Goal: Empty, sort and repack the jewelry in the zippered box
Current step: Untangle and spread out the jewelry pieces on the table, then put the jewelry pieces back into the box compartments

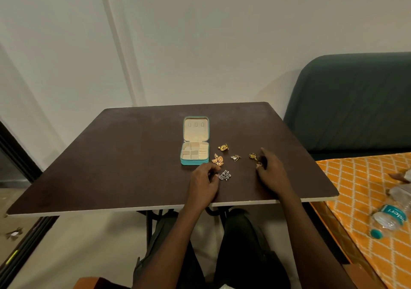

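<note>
A teal zippered jewelry box (pixel 194 163) lies open on the dark table (pixel 124 155), its cream compartments looking bare. Right of it lie small groups of jewelry: a gold piece (pixel 223 147), gold earrings (pixel 217 159), a small silver triangular pair (pixel 235 157), a dark silver cluster (pixel 225 175) and gold pieces (pixel 253 155) by my right fingers. My left hand (pixel 203 183) rests on the table with fingertips at the silver cluster. My right hand (pixel 271 169) lies with curled fingers over a small gold piece (pixel 259 164); whether it pinches that piece is unclear.
A dark sofa (pixel 355 102) stands at the right behind the table. An orange patterned surface (pixel 364 199) at the right carries plastic water bottles (pixel 388 218). The wall is close behind the table's far edge. My legs are under the near edge.
</note>
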